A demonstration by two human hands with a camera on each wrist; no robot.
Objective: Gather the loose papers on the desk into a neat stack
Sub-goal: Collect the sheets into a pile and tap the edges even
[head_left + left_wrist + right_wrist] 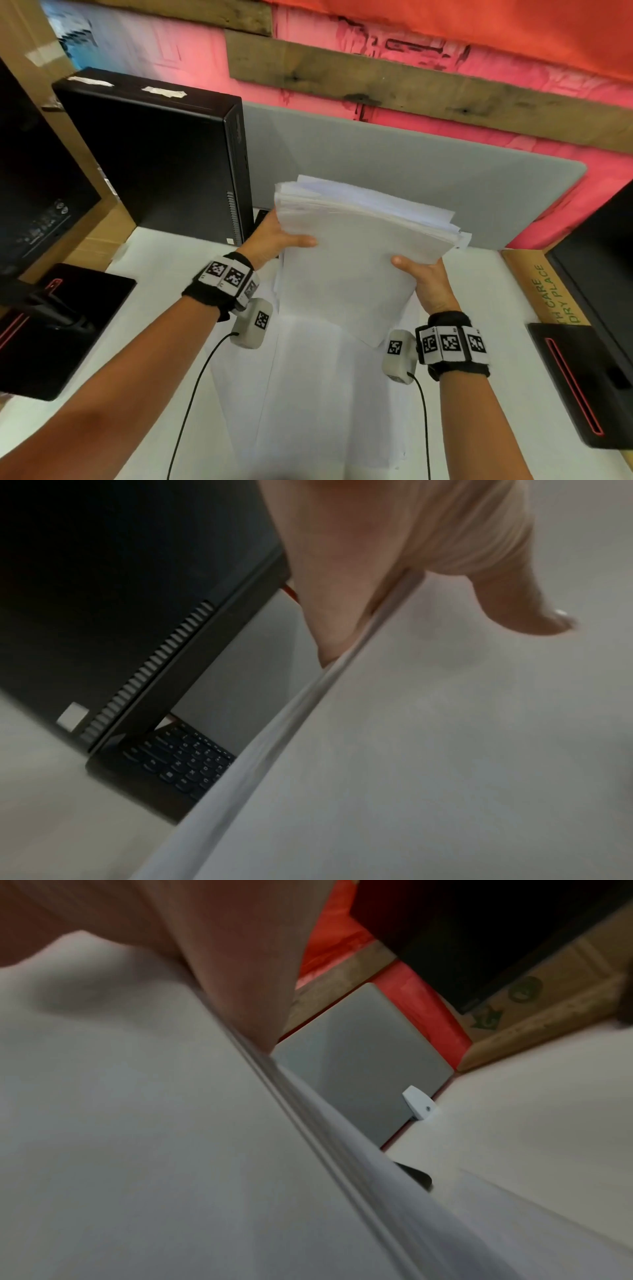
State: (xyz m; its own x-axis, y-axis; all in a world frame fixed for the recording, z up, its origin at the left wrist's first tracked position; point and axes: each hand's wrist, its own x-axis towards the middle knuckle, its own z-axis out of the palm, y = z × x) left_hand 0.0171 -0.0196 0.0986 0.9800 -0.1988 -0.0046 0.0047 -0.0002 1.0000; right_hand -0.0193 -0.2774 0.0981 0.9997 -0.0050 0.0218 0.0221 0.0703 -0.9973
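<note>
A thick stack of white papers [356, 253] stands nearly upright above the white desk [161, 294], its top edges uneven. My left hand [274, 236] grips the stack's left edge, thumb across the front sheet. My right hand [428, 277] grips the right edge, thumb on the front. More white sheets [322, 394] lie flat on the desk beneath. In the left wrist view the stack's edge [301, 718] runs diagonally under my thumb [520, 607]. The right wrist view shows the stack [171, 1123] and my fingers [240, 974] behind it.
A black computer tower [161, 161] stands at the back left, with a black keyboard [185, 761] behind it. A grey divider panel [428, 178] closes the desk's back. Black monitor bases sit at left [61, 329] and right [582, 383]. A cardboard box [548, 287] stands at right.
</note>
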